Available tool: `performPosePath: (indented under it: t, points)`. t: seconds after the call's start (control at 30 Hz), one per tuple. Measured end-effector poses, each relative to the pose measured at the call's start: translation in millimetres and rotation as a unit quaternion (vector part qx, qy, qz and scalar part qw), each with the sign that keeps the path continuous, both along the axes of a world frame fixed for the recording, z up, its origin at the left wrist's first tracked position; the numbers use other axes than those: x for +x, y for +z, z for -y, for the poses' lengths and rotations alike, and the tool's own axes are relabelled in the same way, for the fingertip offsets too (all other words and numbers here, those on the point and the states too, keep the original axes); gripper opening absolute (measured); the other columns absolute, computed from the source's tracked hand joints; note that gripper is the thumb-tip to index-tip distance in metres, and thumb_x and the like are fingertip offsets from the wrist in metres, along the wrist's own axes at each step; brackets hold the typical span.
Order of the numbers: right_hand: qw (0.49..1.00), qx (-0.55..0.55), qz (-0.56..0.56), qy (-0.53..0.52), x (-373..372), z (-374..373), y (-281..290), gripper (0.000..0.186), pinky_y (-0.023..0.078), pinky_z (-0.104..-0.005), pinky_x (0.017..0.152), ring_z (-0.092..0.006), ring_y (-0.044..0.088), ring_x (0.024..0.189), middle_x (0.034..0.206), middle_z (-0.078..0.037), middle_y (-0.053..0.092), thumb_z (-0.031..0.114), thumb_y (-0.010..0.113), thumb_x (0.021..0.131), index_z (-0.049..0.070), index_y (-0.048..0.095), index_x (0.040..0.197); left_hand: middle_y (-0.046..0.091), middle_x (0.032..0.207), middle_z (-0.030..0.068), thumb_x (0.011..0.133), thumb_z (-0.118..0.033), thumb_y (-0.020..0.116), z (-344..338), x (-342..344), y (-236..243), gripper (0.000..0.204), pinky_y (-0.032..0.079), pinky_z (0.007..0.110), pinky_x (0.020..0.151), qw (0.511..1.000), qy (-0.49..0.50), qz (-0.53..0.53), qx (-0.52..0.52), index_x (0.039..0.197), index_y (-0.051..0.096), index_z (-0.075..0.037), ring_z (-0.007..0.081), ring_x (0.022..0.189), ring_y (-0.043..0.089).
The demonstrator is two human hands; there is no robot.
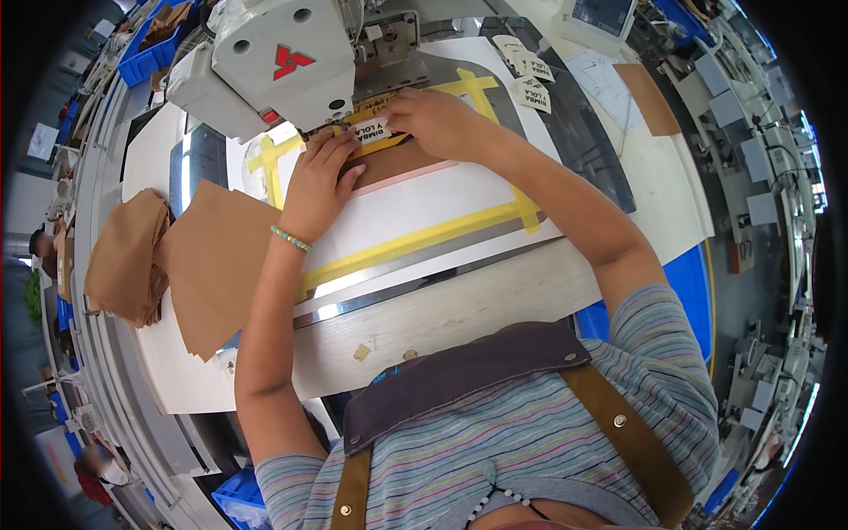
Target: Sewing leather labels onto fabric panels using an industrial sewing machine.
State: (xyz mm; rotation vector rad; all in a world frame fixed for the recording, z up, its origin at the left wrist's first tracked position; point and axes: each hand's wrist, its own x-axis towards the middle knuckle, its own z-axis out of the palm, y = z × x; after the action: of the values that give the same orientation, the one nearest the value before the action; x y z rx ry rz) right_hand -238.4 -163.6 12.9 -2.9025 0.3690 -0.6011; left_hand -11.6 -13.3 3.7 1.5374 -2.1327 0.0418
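A white label with black lettering (371, 132) lies in a yellow-edged slot of a flat template, close to the needle area of a white sewing machine (274, 66). My left hand (320, 181) rests at the label's left end, its fingers stretched out flat. At the right end, my right hand (433, 124) has its fingers bent together beside the yellow strip; what is between their tips is hidden. Below the label shows a brown panel (397, 164) with a pink edge. Around it runs a white template sheet (424, 205) bordered with yellow tape (415, 237).
Brown panels are stacked (128, 256) on the left, with a larger brown panel (216, 265) beside them. Several loose labels (530, 93) lie at the back right, near a sketched paper sheet (605, 84) and a brown piece (647, 97). A blue bin (685, 296) stands right of the table.
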Motion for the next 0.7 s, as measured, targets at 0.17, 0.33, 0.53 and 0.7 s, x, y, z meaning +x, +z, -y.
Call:
performPosePath:
  t: [0.17,0.33,0.53,0.7]
  points:
    - [0.999,0.013,0.003,0.047,16,-9,-14,0.04,0.051,-0.0381,0.11,-0.0261,0.058,0.132,0.137,-0.005,0.067,-0.007,0.057,0.089,0.006,0.075,0.123,0.063,0.146,0.0118,0.095,-0.009,0.071,-1,3,-2,0.037,0.044,0.046,0.116,1.0,-0.004,-0.018,0.008,0.131,0.066,-0.002,0.0376,0.139,0.052]
    - [0.998,0.043,0.015,0.045,19,-10,-22,0.051,0.051,-0.0381,0.112,-0.0254,0.057,0.134,0.143,-0.003,0.064,-0.008,0.057,0.087,0.009,0.07,0.133,0.06,0.147,0.0153,0.095,-0.009,0.071,-16,12,1,0.036,0.044,0.045,0.116,0.995,0.007,-0.092,0.035,0.13,0.067,0.0,0.0382,0.14,0.052]
    - [0.999,0.014,0.003,0.03,18,-8,-23,0.049,0.05,-0.0371,0.113,-0.0251,0.056,0.135,0.145,-0.001,0.063,-0.006,0.057,0.088,0.011,0.072,0.131,0.057,0.152,0.0159,0.095,-0.005,0.07,-39,22,9,0.037,0.048,0.043,0.112,0.994,0.046,-0.094,0.039,0.131,0.068,-0.001,0.0362,0.139,0.055]
    - [1.0,0.014,-0.01,0.021,19,-8,-24,0.055,0.049,-0.0367,0.114,-0.0253,0.053,0.137,0.148,0.001,0.061,-0.009,0.056,0.086,0.014,0.071,0.134,0.056,0.153,0.0155,0.094,-0.005,0.07,-47,22,8,0.036,0.049,0.043,0.112,0.988,0.061,-0.125,0.066,0.13,0.069,-0.001,0.036,0.138,0.055]
